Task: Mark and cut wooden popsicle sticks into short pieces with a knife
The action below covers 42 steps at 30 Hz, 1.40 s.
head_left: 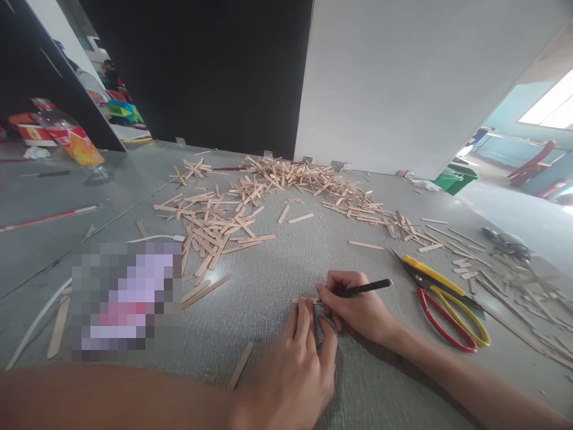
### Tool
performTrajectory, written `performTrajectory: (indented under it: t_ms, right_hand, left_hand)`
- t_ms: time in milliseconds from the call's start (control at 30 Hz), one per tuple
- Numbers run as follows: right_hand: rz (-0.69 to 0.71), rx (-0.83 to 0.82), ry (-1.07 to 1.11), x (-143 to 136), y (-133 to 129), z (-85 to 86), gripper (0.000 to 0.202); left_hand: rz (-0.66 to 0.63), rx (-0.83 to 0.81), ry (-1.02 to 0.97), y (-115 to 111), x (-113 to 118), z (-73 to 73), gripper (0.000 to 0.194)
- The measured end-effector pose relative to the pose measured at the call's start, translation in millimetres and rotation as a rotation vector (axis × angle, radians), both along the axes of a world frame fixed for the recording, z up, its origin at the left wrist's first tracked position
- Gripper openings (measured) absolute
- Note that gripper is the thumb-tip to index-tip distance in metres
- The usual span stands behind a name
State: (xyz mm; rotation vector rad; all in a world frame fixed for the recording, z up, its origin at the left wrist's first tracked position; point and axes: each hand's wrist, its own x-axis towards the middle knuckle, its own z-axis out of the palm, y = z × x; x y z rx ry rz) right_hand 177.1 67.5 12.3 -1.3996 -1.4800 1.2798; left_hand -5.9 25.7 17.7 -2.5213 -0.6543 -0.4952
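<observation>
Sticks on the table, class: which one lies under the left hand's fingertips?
The stick beside the pen in the right hand; the left hand has fingertips on it, while the other sticks lie away from them.

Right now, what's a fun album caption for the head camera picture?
Left hand on a wooden stick, right hand gripping a black pen.

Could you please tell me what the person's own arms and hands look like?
The left hand and right hand are bare, with slender fingers and no gloves. Both the left forearm and right forearm are uncovered as far as they show; no sleeves, watch or bracelet are visible.
</observation>
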Motion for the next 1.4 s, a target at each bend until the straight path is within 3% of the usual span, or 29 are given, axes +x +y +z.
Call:
performTrajectory:
  t_ms: [1400]
  right_hand:
    - [0.008, -0.053, -0.045, -1.1, 0.6, 9.4, 0.038]
  left_hand:
    - [0.003, -0.012, 0.067, -2.5, -1.9, -0.3, 0.048]
